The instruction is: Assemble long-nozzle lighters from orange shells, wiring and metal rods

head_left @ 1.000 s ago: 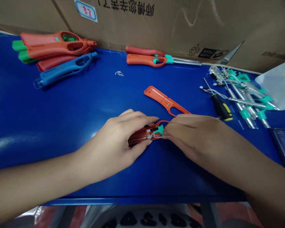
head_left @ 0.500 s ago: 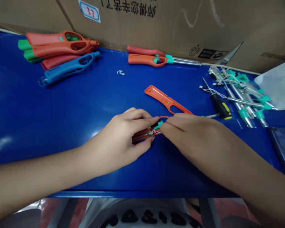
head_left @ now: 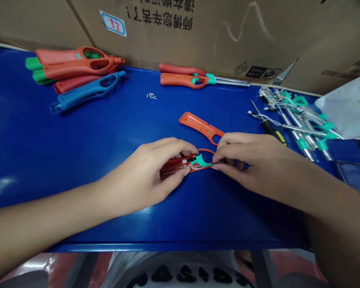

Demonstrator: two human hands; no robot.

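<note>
An open orange lighter casing [head_left: 171, 165] lies in my left hand [head_left: 151, 172], which is wrapped round its handle end with the thumb along the near edge. Inside the casing show a teal trigger [head_left: 201, 161], thin white wires and a small black part. At the front end of the same casing, by the trigger, the thumb and fingers of my right hand [head_left: 255, 156] are pinched together. My right fingers partly cover that end. Just beyond both hands is a loose orange casing half [head_left: 199, 124], its inner side up.
Small screws [head_left: 151, 96] lie farther back. Orange, red and blue lighter handles [head_left: 78, 66] are piled at the back left, and two long-nosed lighters [head_left: 184, 80] rest against a cardboard box [head_left: 210, 36]. On the right are a screwdriver [head_left: 271, 130] and metal tube assemblies [head_left: 303, 124].
My right hand has shifted and its fingers have opened out somewhat, so more of the teal trigger and wires shows. My left hand keeps its hold. The view has tilted slightly.
</note>
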